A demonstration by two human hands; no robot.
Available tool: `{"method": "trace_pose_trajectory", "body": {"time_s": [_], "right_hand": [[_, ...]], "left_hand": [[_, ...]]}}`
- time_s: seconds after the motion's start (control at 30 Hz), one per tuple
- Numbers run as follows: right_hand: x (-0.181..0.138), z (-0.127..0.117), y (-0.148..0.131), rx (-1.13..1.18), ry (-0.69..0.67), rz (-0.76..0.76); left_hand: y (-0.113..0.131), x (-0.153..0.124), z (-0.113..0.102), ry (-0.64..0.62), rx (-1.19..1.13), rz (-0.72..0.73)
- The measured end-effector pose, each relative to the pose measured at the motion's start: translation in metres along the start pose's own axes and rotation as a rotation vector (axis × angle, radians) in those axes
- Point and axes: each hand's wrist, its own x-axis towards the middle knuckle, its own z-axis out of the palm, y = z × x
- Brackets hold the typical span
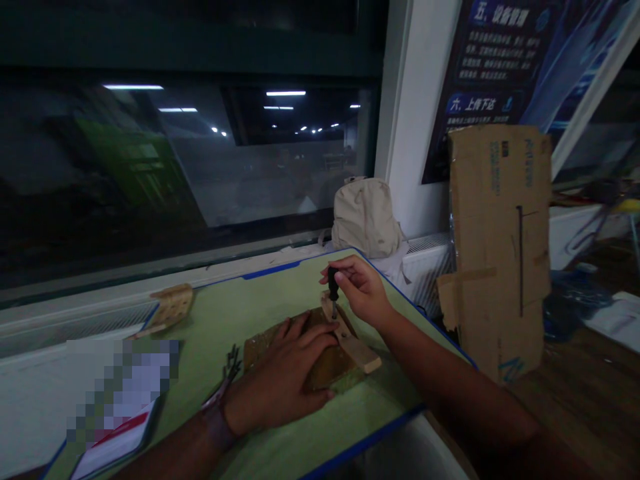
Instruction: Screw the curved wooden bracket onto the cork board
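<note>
**Screwdriver on wooden strip, left hand pressing board**

Right hand (363, 291): grip closed on a black-handled screwdriver (333, 287), held upright, tip down at a pale wooden strip (355, 343). Left hand (285, 377): grip open, palm flat on a brown board (325, 353) under the strip. Both lie mid-way on the green mat (295, 300). Another pale wooden piece (173, 305) sits at the mat's far left edge. Beige backpack (367, 218) just past the mat's far corner; cardboard sheet (500, 247) right of that corner.
</note>
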Motion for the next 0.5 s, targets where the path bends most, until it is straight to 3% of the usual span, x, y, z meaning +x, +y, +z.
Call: {"method": "trace_pose_trajectory", "body": {"time_s": [0.3,0.5], "right_hand": [[0.002,-0.007,0.002,-0.048,0.111,-0.012],[-0.004,-0.004,-0.009,0.029,-0.049,0.022]], "left_hand": [[0.002,-0.001,-0.004,-0.068,-0.018,-0.040],[0.003,-0.001,-0.004,-0.087,-0.021,-0.068]]}}
